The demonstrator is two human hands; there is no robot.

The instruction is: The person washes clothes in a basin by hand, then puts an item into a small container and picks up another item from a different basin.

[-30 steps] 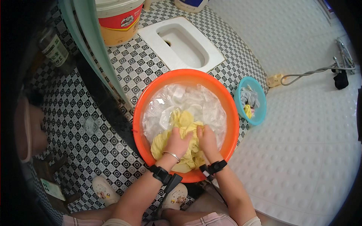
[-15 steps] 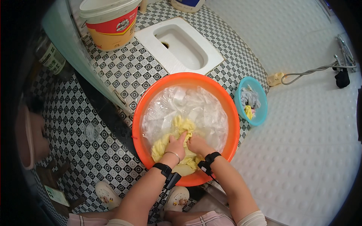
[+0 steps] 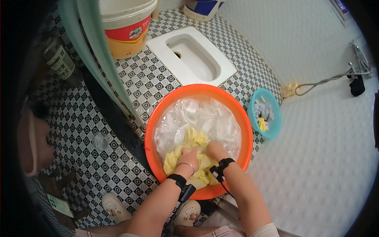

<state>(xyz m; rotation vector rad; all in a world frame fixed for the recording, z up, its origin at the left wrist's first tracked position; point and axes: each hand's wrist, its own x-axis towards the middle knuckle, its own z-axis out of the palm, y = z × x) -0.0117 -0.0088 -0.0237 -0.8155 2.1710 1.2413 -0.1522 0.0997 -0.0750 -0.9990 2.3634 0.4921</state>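
Note:
A large orange basin (image 3: pixel 149 130) holds water, translucent white sheeting (image 3: pixel 221 118) and a soaked yellow cloth (image 3: pixel 171 161). My left hand (image 3: pixel 188 157) is in the middle of the yellow cloth, closed on a fold, its fingertips partly sunk in the fabric. At the cloth's right edge my right hand (image 3: pixel 215 151) is curled in on it, knuckles up and fingertips hidden by the water and the hand itself. Part of the cloth bunches up beyond both hands; the rest lies beneath my wrists.
A small blue basin (image 3: pixel 277 122) with clothes stands to the right of the orange one. Beyond lies a white squat toilet (image 3: pixel 229 73), with a large bucket (image 3: pixel 128 39) to its left. A green door edge (image 3: pixel 106 81) is on the left, a white wall (image 3: pixel 316 158) on the right.
My hands have moved apart: the right has shifted right, and the left has turned fingers-down into the yellow cloth. The whole view has shifted slightly.

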